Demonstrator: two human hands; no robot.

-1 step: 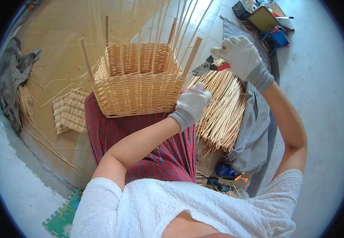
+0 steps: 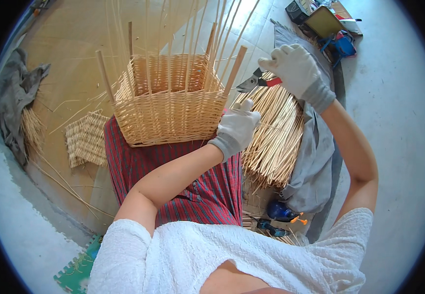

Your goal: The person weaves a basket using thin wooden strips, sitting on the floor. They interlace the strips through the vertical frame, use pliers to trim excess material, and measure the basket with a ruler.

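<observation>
Wicker basket [image 2: 168, 105] sits on the lap, walls woven up, tall stakes uncut. Left hand [image 2: 237, 126] presses flat on its near right corner. Right hand [image 2: 295, 68], raised just right of it, clamps red-handled pruners [image 2: 256, 82]; trimming looks barely begun.

A sunny work floor

The floor [image 2: 393, 127] is pale and bright with light. A grey cloth [image 2: 14, 93] lies at the left, and a green foam mat [image 2: 77, 269] sits at the bottom.
</observation>
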